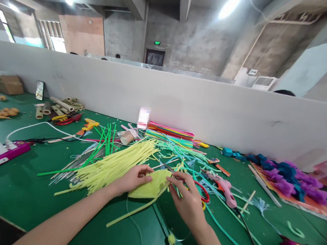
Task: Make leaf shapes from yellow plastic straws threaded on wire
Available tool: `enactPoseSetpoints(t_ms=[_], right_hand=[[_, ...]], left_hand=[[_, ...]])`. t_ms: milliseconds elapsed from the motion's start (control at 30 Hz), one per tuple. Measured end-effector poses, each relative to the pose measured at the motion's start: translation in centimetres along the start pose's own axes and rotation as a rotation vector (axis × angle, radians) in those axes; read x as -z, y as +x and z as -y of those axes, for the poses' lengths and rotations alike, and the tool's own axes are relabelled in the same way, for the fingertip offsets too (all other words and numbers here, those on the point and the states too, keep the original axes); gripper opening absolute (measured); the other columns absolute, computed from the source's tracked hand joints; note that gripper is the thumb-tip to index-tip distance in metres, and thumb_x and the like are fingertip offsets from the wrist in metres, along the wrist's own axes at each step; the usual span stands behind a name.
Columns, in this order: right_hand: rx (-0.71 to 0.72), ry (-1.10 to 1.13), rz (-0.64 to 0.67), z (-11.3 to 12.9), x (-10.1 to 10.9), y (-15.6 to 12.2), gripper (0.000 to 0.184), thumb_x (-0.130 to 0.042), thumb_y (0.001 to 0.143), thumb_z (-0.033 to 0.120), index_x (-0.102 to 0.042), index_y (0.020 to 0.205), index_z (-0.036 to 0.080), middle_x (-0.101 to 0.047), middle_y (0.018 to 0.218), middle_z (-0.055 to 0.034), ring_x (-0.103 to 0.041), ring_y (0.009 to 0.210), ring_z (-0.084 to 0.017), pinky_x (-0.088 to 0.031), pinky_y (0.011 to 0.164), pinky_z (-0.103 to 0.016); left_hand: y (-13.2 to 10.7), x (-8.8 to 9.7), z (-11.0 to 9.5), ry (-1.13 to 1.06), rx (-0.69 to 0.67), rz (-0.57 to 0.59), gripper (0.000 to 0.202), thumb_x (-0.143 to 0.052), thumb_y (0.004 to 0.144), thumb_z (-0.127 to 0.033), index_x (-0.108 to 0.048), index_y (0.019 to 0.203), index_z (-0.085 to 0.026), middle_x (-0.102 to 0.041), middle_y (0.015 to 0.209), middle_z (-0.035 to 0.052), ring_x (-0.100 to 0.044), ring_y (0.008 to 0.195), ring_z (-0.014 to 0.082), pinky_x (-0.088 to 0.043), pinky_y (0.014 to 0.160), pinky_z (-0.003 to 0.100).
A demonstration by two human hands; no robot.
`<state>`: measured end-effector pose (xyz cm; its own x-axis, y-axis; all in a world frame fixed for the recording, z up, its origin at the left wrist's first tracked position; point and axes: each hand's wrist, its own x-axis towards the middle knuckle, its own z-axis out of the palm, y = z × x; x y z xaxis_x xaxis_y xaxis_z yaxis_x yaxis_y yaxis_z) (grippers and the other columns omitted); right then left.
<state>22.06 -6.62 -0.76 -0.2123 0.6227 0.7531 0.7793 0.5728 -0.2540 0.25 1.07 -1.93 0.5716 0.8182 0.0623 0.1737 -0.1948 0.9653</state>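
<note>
My left hand (pixel 135 178) is closed on the left side of a flat yellow fuzzy piece (pixel 152 186) made of coiled pipe cleaner. My right hand (pixel 187 201) pinches its right edge, fingers curled, with scissors with red handles (pixel 203 191) lying under and beside that hand. A loose yellow pipe-cleaner tail (pixel 134 211) trails from the piece toward me over the green table (pixel 19 194). A large bundle of yellow pipe cleaners (pixel 114 166) lies just left of my left hand.
Green pipe cleaners (pixel 105 138), a stack of coloured ones (pixel 170 133), a paper cup (pixel 127 136), a pink glue gun (pixel 224 188), a yellow glue gun (pixel 90 124), blue and purple fuzzy pieces (pixel 289 177), bamboo tubes (pixel 63 105), a pink power strip (pixel 4 153). A white partition wall (pixel 182 101) bounds the far edge.
</note>
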Motion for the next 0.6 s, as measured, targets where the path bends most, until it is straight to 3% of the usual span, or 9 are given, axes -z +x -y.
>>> enactPoseSetpoints(t_ms=[100,267,500,600], right_hand=[[0.007,0.013,0.033,0.1,0.1,0.1,0.029,-0.05,0.087,0.011,-0.063,0.108,0.027,-0.059,0.107,-0.0086,-0.059,0.098,-0.02,-0.052,0.083,-0.035],[-0.015,0.05,0.091,0.0,-0.1,0.1,0.028,-0.049,0.088,0.01,-0.062,0.108,0.025,-0.059,0.107,-0.0081,-0.059,0.1,-0.018,-0.051,0.086,-0.033],[-0.108,-0.053,-0.014,-0.7,-0.2,0.3,0.017,-0.05,0.09,0.016,-0.062,0.1,0.022,-0.058,0.102,-0.0088,-0.059,0.095,-0.02,-0.051,0.082,-0.034],[-0.173,-0.059,0.04,-0.9,0.0,0.3,0.023,-0.05,0.09,0.021,-0.057,0.112,0.023,-0.056,0.111,-0.0106,-0.058,0.102,-0.022,-0.052,0.085,-0.036]], left_hand=[[0.2,0.3,0.3,-0.103,0.071,-0.063,0.045,-0.064,0.076,-0.05,-0.06,0.107,-0.016,-0.066,0.105,0.0073,-0.06,0.096,0.0217,-0.045,0.082,0.031],[0.2,0.8,-0.1,-0.118,0.077,-0.115,0.045,-0.064,0.076,-0.049,-0.061,0.106,-0.016,-0.066,0.103,0.0056,-0.059,0.095,0.0207,-0.044,0.082,0.03],[-0.1,0.6,-0.5,-0.191,0.089,-0.079,0.045,-0.07,0.071,-0.046,-0.061,0.104,-0.017,-0.065,0.1,0.0046,-0.059,0.094,0.0205,-0.044,0.083,0.031],[-0.2,0.5,-0.8,-0.168,0.091,-0.072,0.045,-0.074,0.068,-0.045,-0.061,0.101,-0.016,-0.064,0.097,0.0041,-0.059,0.093,0.0203,-0.044,0.083,0.031]])
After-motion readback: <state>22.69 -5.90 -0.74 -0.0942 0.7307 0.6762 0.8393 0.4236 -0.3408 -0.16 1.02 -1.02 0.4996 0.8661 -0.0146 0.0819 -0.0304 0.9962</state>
